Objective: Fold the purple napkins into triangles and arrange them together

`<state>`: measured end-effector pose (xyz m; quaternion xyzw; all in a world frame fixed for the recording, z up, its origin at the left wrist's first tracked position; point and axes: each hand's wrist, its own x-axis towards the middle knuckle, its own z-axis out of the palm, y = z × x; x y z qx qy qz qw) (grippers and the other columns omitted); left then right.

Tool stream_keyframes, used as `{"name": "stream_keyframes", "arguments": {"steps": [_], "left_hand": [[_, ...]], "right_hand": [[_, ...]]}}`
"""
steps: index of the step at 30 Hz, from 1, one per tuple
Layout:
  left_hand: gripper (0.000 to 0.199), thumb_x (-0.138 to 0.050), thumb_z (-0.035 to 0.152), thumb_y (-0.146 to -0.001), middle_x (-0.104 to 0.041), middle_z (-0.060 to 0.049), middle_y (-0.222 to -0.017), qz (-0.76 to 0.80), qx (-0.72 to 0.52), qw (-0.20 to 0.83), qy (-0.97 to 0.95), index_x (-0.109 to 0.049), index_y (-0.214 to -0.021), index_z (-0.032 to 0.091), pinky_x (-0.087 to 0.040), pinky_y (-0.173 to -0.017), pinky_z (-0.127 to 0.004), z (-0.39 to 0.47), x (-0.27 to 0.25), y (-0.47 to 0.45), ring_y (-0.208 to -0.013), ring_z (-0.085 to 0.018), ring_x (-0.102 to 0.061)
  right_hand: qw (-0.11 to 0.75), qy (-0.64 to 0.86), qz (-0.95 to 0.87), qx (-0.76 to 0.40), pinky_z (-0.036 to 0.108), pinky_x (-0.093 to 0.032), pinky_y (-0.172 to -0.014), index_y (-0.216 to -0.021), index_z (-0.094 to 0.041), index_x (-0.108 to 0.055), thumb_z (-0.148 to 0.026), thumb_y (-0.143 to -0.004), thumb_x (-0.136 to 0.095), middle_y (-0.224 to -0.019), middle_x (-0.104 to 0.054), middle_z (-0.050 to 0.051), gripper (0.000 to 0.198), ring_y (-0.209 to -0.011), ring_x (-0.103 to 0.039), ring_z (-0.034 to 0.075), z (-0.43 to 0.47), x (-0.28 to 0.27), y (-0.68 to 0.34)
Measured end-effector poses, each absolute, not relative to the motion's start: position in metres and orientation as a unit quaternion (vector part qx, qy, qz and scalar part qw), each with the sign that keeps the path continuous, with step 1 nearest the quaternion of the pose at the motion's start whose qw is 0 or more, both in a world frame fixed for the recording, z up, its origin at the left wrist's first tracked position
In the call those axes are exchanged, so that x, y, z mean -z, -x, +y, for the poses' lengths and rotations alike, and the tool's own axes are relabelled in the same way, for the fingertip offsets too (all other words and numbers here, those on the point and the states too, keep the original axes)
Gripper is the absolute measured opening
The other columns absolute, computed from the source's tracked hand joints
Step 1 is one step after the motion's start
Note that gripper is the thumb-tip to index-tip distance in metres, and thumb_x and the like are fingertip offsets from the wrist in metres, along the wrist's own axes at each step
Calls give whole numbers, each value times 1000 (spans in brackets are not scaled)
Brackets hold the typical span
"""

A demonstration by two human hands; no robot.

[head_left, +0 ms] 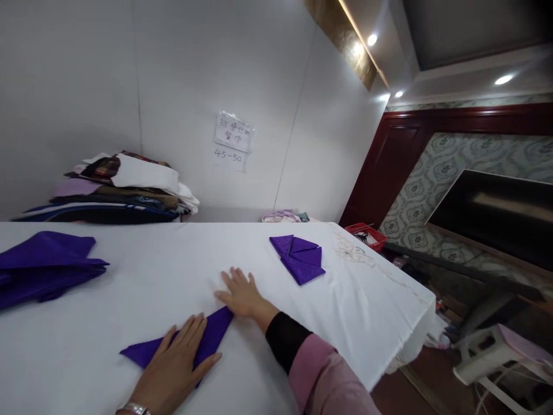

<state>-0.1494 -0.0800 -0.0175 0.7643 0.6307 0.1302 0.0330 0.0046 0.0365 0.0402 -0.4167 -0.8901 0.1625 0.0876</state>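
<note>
A purple cloth napkin (216,332), folded into a triangle, lies on the white-covered table in front of me. My left hand (173,369) rests flat across its middle, fingers stretched out, hiding part of the cloth. At the napkin's upper right corner, my right hand (242,297) lies palm down with the fingers spread on the tablecloth; its heel meets the tip of the cloth. Another folded purple napkin (302,257), with several pleats, sits farther back to the right. Loose purple cloth (43,266) lies in a heap at the left edge.
The white tablecloth (173,259) has an embroidered pattern toward its right side. Behind the table is a stack of clothes (125,187) by a grey wall with paper signs (233,138). A red basket (371,237) and a plastic stool (496,351) are off to the right.
</note>
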Motion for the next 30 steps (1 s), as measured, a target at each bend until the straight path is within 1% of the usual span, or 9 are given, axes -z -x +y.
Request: {"name": "stream_keyframes", "arguments": {"steps": [3, 7, 10, 13, 15, 20, 23, 27, 30], "left_hand": [[82, -38, 70, -75, -42, -16, -137, 628, -139, 32, -765, -46, -130, 11, -22, -109, -52, -79, 21, 151, -130, -31, -34], [77, -38, 69, -76, -49, -15, -133, 623, -152, 22, -767, -49, -128, 13, -24, -108, -51, -78, 25, 153, -127, -31, -39], [80, -36, 69, -76, -45, -15, -136, 627, -141, 20, -766, -45, -131, 11, -25, -108, -50, -79, 25, 152, -128, -30, -37], [79, -36, 68, -77, -40, -13, -139, 626, -139, 11, -767, -42, -133, 13, -24, -108, -50, -78, 26, 152, -130, -29, -34], [78, -36, 68, -77, -40, -12, -140, 624, -143, 3, -768, -42, -133, 15, -24, -108, -50, -78, 26, 152, -131, -30, -34], [79, -34, 68, -77, -38, -12, -141, 631, -128, 2, -765, -43, -133, 13, -24, -108, -50, -79, 23, 150, -131, -30, -33], [78, -34, 68, -77, -38, -12, -141, 631, -135, 4, -764, -43, -133, 14, -24, -108, -50, -79, 22, 150, -131, -30, -33], [78, -37, 67, -76, -41, -13, -139, 627, -148, 9, -764, -43, -133, 14, -23, -108, -51, -78, 27, 151, -130, -31, -34], [77, -38, 67, -76, -46, -14, -136, 625, -157, 17, -765, -45, -131, 14, -23, -108, -51, -78, 29, 152, -130, -31, -35]], "right_hand": [[92, 320, -929, -162, 54, -6, -109, -144, -23, -15, -60, -89, -23, -151, -13, 10, 66, -139, -6, 23, 15, -36, 19], [77, 300, -938, -156, 54, -12, -108, -141, -24, -23, -59, -89, -26, -149, -20, 9, 63, -137, -12, 25, 7, -26, 31], [58, 321, -932, -160, 51, -10, -109, -142, -24, -22, -57, -90, -26, -150, -17, 8, 62, -138, -10, 24, 17, -22, 26], [54, 355, -919, -163, 49, -6, -110, -142, -23, -22, -60, -90, -21, -151, -15, 8, 64, -138, -7, 22, 30, -21, 19], [59, 367, -915, -159, 48, -5, -110, -142, -23, -23, -63, -88, -18, -151, -14, 8, 67, -138, -7, 22, 38, -20, 15], [44, 450, -880, -143, 54, -5, -108, -141, -22, -25, -62, -89, -20, -150, -16, 10, 66, -138, -9, 24, 58, -24, 2], [50, 499, -853, -143, 55, -5, -107, -143, -19, -21, -61, -90, -16, -150, -15, 11, 67, -138, -8, 25, 56, -34, -1], [101, 413, -895, -134, 52, 0, -109, -143, -22, -17, -64, -88, -15, -151, -13, 9, 70, -139, -3, 21, 31, -40, 17], [90, 350, -920, -152, 53, -2, -109, -142, -24, -20, -64, -88, -16, -150, -16, 8, 68, -138, -7, 22, 15, -32, 33]]}}
